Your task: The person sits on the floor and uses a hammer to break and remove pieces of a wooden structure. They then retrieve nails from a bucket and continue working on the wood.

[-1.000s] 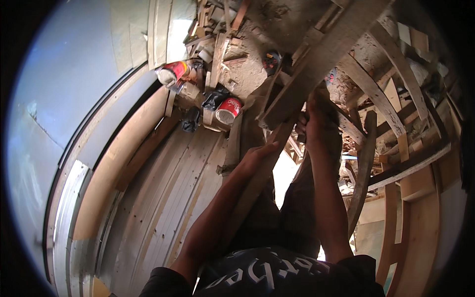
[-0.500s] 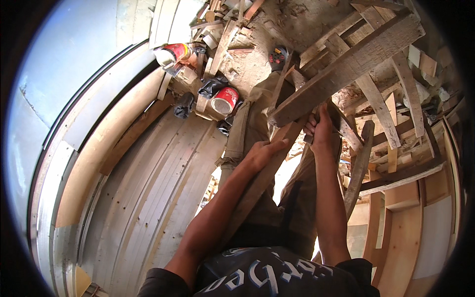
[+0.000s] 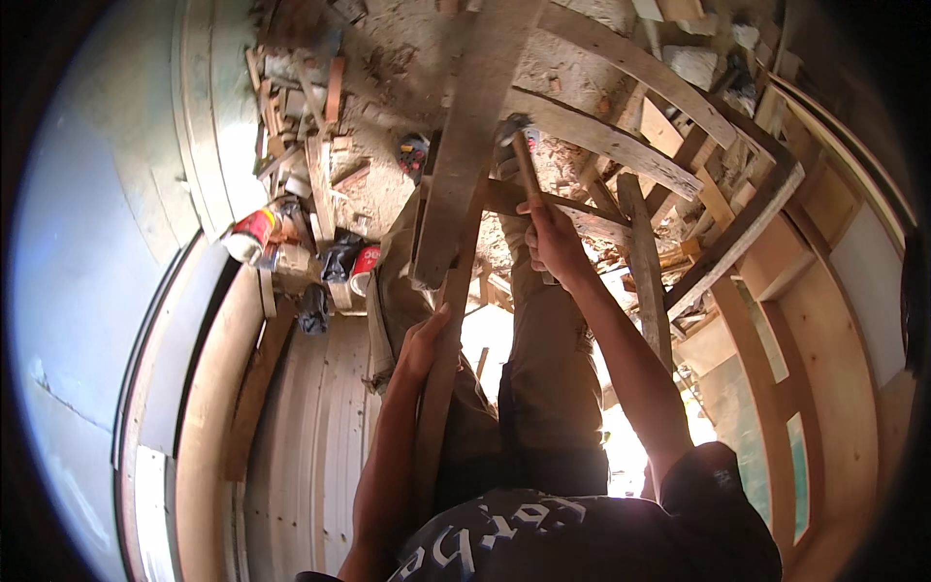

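As left hand grips plank, hammer aloft.

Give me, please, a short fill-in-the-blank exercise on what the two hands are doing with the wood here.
1. The right hand grips the wooden handle of a ____.
2. The left hand holds a long wooden ____ that runs down toward the body.
3. The red cans lie to the person's ____.

Missing words: hammer; plank; left
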Action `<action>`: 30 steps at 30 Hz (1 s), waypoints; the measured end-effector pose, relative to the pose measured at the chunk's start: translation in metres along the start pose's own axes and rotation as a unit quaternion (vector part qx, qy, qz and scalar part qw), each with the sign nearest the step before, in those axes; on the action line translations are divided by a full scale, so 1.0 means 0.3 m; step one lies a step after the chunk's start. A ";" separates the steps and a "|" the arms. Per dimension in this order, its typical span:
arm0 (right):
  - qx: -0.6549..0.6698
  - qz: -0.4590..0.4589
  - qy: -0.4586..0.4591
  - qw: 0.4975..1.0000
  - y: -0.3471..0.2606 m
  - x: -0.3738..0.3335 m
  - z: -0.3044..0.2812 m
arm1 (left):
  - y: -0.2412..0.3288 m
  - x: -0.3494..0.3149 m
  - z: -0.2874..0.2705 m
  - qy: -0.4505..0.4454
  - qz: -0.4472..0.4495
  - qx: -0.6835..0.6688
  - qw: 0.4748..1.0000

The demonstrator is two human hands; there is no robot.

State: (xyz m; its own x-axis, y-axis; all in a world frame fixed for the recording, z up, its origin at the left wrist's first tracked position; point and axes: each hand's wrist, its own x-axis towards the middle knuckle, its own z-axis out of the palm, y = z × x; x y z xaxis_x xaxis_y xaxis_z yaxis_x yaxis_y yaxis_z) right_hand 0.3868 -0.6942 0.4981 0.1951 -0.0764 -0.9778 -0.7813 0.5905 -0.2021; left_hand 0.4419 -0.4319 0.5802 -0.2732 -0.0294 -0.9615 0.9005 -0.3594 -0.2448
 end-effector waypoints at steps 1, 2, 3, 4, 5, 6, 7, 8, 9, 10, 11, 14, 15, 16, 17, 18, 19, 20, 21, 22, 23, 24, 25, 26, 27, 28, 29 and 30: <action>-0.010 0.017 -0.017 1.000 0.013 0.005 -0.013 | -0.004 0.004 -0.004 -0.007 -0.004 -0.008 1.000; -0.062 -0.036 -0.007 0.997 0.061 0.023 -0.027 | -0.009 0.009 -0.009 -0.014 -0.009 -0.017 1.000; -0.117 -0.088 0.000 0.989 0.132 0.057 -0.037 | -0.009 0.011 -0.007 -0.018 -0.011 -0.031 0.999; -0.145 -0.117 0.005 0.983 0.169 0.077 -0.042 | 0.005 0.005 0.001 -0.013 -0.012 -0.028 0.999; -0.173 -0.146 0.013 0.974 0.205 0.096 -0.047 | 0.020 -0.007 0.016 -0.008 -0.013 -0.027 1.000; -0.176 -0.151 0.016 0.973 0.214 0.101 -0.042 | 0.023 -0.018 0.023 -0.002 -0.016 -0.027 0.999; -0.179 -0.156 0.019 0.971 0.224 0.106 -0.036 | 0.016 -0.018 0.022 -0.009 -0.013 -0.033 0.999; -0.184 -0.152 0.031 0.971 0.233 0.110 -0.033 | 0.007 -0.014 0.018 -0.016 -0.010 -0.038 0.999; -0.184 -0.145 0.047 0.971 0.228 0.104 -0.022 | 0.014 -0.008 0.011 -0.024 -0.009 -0.037 0.999; -0.189 -0.131 0.069 0.971 0.191 0.086 -0.002 | 0.010 -0.003 0.009 -0.027 -0.012 -0.046 0.999; -0.194 -0.116 0.090 0.970 0.170 0.075 0.009 | 0.004 0.002 0.010 -0.030 -0.015 -0.055 0.998; -0.174 -0.120 0.082 0.974 0.225 0.112 0.002 | -0.009 -0.005 0.011 -0.040 -0.021 -0.075 0.996; -0.171 -0.119 0.077 0.975 0.224 0.114 0.004 | -0.012 -0.006 0.011 -0.044 -0.020 -0.082 0.995; -0.171 -0.113 0.069 0.976 0.224 0.112 0.000 | -0.015 -0.006 0.012 -0.042 -0.013 -0.080 0.996; -0.169 -0.115 0.066 0.977 0.224 0.108 -0.003 | -0.017 -0.004 0.014 -0.040 -0.007 -0.077 0.996; -0.167 -0.116 0.061 0.977 0.225 0.103 -0.003 | -0.017 -0.003 0.015 -0.037 0.002 -0.076 0.996; -0.163 -0.126 0.060 0.977 0.227 0.095 -0.003 | -0.018 -0.001 0.016 -0.040 -0.008 -0.088 0.995; -0.160 -0.141 0.065 0.975 0.230 0.091 0.004 | -0.018 0.000 0.016 -0.043 -0.017 -0.100 0.994; -0.158 -0.156 0.070 0.973 0.233 0.086 0.009 | -0.011 -0.001 0.023 -0.046 -0.025 -0.112 0.992; -0.158 -0.177 0.080 0.968 0.235 0.084 0.020 | -0.006 -0.006 0.031 -0.036 -0.021 -0.100 0.994; -0.166 -0.181 0.083 0.966 0.235 0.083 0.022 | 0.001 -0.014 0.039 -0.025 -0.018 -0.088 0.996; -0.174 -0.185 0.086 0.963 0.220 0.079 0.027 | 0.010 -0.019 0.046 -0.016 -0.014 -0.077 0.997; -0.192 -0.173 0.081 0.962 0.201 0.073 0.019 | 0.009 -0.014 0.042 -0.022 -0.008 -0.076 0.997; -0.198 -0.186 0.074 0.959 0.180 0.072 0.009 | 0.003 -0.005 0.036 -0.028 -0.002 -0.075 0.997; -0.203 -0.197 0.070 0.956 0.149 0.066 0.000 | 0.005 -0.002 0.032 -0.036 0.000 -0.073 0.997; -0.198 -0.233 0.058 0.950 0.098 0.060 -0.005 | 0.012 -0.015 0.044 -0.027 0.001 -0.075 0.997; -0.181 -0.271 0.063 0.943 0.043 0.056 -0.004 | 0.023 -0.028 0.059 -0.019 0.001 -0.077 0.997; -0.164 -0.307 0.068 0.935 -0.023 0.040 0.003 | 0.027 -0.041 0.065 -0.009 0.001 -0.078 0.997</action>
State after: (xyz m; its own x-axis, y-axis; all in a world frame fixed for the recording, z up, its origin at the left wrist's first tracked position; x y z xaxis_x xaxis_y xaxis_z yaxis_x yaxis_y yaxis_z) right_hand 0.3951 -0.6986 0.4877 0.6072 -0.4346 -0.6652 -0.6910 0.1244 -0.7120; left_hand 0.4461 -0.4527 0.5925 -0.2764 -0.0471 -0.9599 0.9421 -0.2106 -0.2610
